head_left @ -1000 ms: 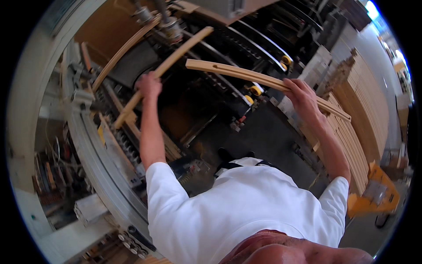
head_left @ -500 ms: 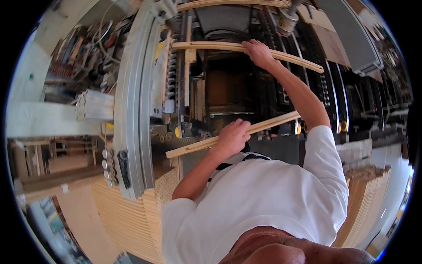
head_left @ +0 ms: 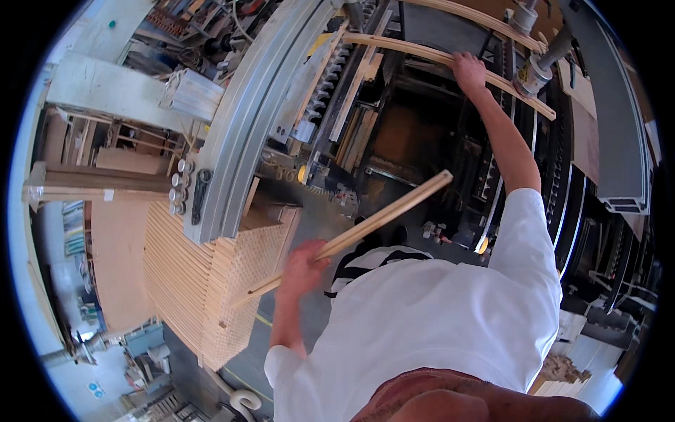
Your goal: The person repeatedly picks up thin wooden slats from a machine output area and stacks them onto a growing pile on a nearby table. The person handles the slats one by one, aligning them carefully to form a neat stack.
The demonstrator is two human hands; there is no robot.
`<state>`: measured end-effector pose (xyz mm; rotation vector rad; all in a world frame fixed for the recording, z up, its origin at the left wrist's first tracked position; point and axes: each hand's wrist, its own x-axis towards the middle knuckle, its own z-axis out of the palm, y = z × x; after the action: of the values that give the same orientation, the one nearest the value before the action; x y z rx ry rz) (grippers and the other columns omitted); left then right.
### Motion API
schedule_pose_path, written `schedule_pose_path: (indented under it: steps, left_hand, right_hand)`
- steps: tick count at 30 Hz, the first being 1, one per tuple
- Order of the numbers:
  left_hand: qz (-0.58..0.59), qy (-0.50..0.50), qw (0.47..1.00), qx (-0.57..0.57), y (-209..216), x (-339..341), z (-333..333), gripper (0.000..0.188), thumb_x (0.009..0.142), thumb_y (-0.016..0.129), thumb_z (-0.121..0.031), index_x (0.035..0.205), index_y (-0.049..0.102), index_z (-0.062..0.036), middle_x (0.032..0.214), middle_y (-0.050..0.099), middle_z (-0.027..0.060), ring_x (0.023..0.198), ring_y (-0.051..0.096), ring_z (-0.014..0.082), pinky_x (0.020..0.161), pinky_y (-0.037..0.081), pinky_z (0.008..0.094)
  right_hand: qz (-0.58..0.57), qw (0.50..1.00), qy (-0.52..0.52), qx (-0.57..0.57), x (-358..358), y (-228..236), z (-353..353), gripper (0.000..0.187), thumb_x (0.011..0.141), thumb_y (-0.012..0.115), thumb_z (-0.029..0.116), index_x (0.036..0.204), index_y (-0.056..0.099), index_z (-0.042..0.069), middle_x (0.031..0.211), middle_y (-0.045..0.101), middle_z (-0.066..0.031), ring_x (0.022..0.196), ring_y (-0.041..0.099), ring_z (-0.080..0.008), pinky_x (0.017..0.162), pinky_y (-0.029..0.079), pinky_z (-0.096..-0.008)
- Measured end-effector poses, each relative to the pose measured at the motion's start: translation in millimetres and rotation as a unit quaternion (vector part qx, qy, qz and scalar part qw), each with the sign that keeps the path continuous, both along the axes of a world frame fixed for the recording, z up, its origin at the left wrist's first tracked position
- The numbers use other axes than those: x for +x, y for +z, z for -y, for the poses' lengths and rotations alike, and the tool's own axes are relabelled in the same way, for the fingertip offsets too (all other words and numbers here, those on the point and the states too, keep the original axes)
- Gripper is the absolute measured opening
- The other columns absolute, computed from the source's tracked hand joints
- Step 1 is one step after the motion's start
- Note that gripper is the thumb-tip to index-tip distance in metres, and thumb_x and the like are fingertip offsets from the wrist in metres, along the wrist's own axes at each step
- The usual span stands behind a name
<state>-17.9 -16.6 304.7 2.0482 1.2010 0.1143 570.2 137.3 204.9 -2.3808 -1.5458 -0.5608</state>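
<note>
My left hand (head_left: 304,269) is closed round a long, slim wooden strip (head_left: 394,211), slanting up to the right in front of my body. Its lower end lies close to a big stack of wooden strips (head_left: 235,302) on the left. Farther off, my right hand (head_left: 469,72) grips a second grooved wooden strip (head_left: 404,48), which spans the machine's dark rails. My fingertips curl over that strip's far side and are partly hidden. A third wooden strip (head_left: 478,21) lies beyond it, beneath a round metal clamp head (head_left: 524,20).
A thick grey metal beam (head_left: 260,119) runs along the machine's left side, with a black-handled tool (head_left: 201,188) on its near end. Another cylindrical clamp head (head_left: 532,76) stands by the right hand's strip. A grey metal housing (head_left: 622,119) borders the right.
My left hand has carried its strip left and nearer, toward the stack, tilting it more steeply. My right hand stays on the far strip. The whole view has turned toward the left.
</note>
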Motion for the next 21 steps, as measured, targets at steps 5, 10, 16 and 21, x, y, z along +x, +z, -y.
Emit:
schedule_pose_path:
  steps: [5,10,16,21]
  left_hand:
    - [-0.029,0.072,0.997,0.023,-24,-24,8,0.04,0.075,0.077,-0.008,0.113,0.066,-0.0006,0.103,0.067,0.0182,0.096,0.064,0.0348,0.085,0.051,0.0378]
    - [-0.043,0.107,0.993,0.027,-29,-51,13,0.04,0.075,0.077,-0.008,0.112,0.066,0.0014,0.105,0.068,0.0177,0.097,0.066,0.0295,0.085,0.051,0.0353]
    - [-0.004,0.245,0.959,-0.14,-10,-127,40,0.041,0.074,0.078,-0.006,0.113,0.067,0.0008,0.1,0.071,0.0092,0.093,0.065,0.0171,0.083,0.051,0.0308]
    - [-0.012,0.318,0.923,-0.216,39,-219,87,0.044,0.072,0.08,-0.006,0.114,0.067,0.0,0.095,0.071,0.0051,0.088,0.064,0.0126,0.081,0.051,0.0277]
  right_hand:
    - [-0.008,1.0,0.001,-0.001,1,2,-1,0.025,0.086,0.066,0.032,0.1,0.064,0.012,0.102,0.065,-0.0101,0.1,0.063,-0.0319,0.084,0.049,-0.0457]
    - [-0.006,1.0,-0.005,-0.02,-4,6,-3,0.025,0.086,0.065,0.033,0.1,0.065,0.012,0.103,0.066,-0.0103,0.102,0.063,-0.0314,0.085,0.048,-0.0464]
    - [-0.01,0.996,-0.034,-0.083,-5,16,-7,0.028,0.087,0.063,0.035,0.104,0.064,0.013,0.104,0.066,-0.0136,0.1,0.064,-0.0349,0.083,0.051,-0.0497]
    - [-0.05,0.986,-0.036,-0.154,10,7,-19,0.037,0.094,0.052,0.036,0.118,0.06,0.009,0.115,0.066,-0.0182,0.107,0.064,-0.037,0.088,0.052,-0.0503]
